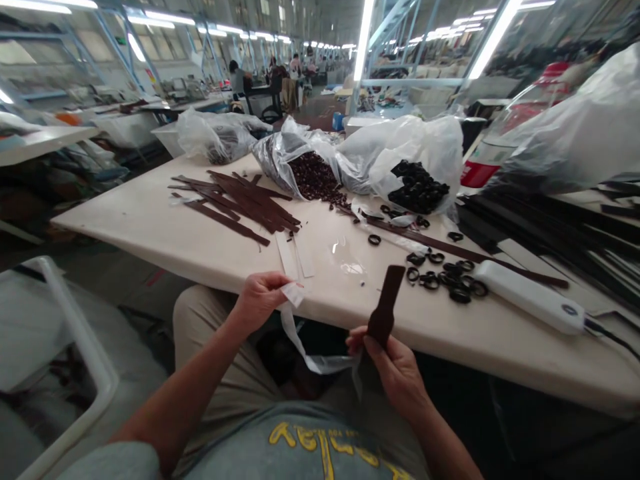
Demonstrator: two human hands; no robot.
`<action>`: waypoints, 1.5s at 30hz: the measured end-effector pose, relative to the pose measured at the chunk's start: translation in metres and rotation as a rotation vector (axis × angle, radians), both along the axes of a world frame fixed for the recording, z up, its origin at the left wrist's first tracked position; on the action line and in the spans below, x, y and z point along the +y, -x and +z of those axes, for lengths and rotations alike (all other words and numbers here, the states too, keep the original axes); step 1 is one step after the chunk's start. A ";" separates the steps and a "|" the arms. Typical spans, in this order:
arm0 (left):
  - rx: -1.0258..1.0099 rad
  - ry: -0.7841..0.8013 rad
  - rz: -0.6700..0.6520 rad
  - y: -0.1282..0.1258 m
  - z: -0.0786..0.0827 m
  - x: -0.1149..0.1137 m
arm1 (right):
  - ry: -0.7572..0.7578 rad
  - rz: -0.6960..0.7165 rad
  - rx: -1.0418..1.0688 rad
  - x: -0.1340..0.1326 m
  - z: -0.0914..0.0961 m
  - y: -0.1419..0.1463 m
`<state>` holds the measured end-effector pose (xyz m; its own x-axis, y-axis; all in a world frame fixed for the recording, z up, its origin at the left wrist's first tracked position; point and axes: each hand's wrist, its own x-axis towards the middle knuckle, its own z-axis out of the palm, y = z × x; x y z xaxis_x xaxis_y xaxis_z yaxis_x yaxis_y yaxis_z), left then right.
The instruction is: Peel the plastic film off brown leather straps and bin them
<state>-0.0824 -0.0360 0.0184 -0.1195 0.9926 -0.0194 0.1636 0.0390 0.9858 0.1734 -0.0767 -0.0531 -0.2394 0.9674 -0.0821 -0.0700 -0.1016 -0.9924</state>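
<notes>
My right hand (395,370) is closed round the lower end of a dark brown leather strap (387,303), which stands up in front of the table's edge. My left hand (260,300) pinches a thin white backing strip (300,333). The strip curls down from my left fingers and runs across to the strap's base. Both hands hover over my lap, just short of the pale table (165,227).
A pile of brown straps (235,200) lies at the left of the table. Plastic bags hold brown pieces (313,177) and black rings (417,187); loose black rings (445,273) and a white tool (530,297) lie to the right. Other people work far back.
</notes>
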 end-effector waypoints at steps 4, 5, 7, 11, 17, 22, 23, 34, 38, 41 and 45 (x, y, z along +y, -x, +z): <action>0.081 0.020 -0.138 -0.018 -0.015 -0.007 | -0.075 -0.086 0.012 0.013 0.024 0.012; 0.112 0.007 -0.161 -0.022 -0.018 -0.009 | -0.132 -0.097 -0.004 0.017 0.028 0.016; 0.167 -0.022 -0.191 -0.028 -0.022 -0.011 | -0.281 -0.080 -0.049 0.022 0.035 0.022; 0.196 -0.011 -0.234 -0.033 -0.027 -0.013 | -0.512 -0.012 -0.163 0.024 0.035 0.027; 0.178 0.044 -0.269 -0.037 -0.039 -0.017 | -0.448 -0.018 -0.204 0.018 0.029 0.029; 0.244 0.040 -0.303 -0.045 -0.042 -0.022 | -0.532 -0.134 -0.265 0.019 0.032 0.031; 0.257 0.037 -0.304 -0.046 -0.042 -0.023 | -0.535 -0.147 -0.273 0.020 0.032 0.030; 0.086 0.087 -0.387 -0.046 -0.032 -0.028 | -0.373 -0.014 -0.190 0.027 0.030 0.020; -0.041 0.150 -0.375 -0.045 -0.032 -0.029 | -0.237 0.025 -0.197 0.027 0.027 0.018; 0.012 0.139 -0.418 -0.042 -0.039 -0.029 | -0.209 0.025 -0.216 0.026 0.027 0.017; 0.386 -0.071 -0.436 -0.035 -0.055 -0.026 | -0.293 0.003 -0.289 0.026 0.031 0.014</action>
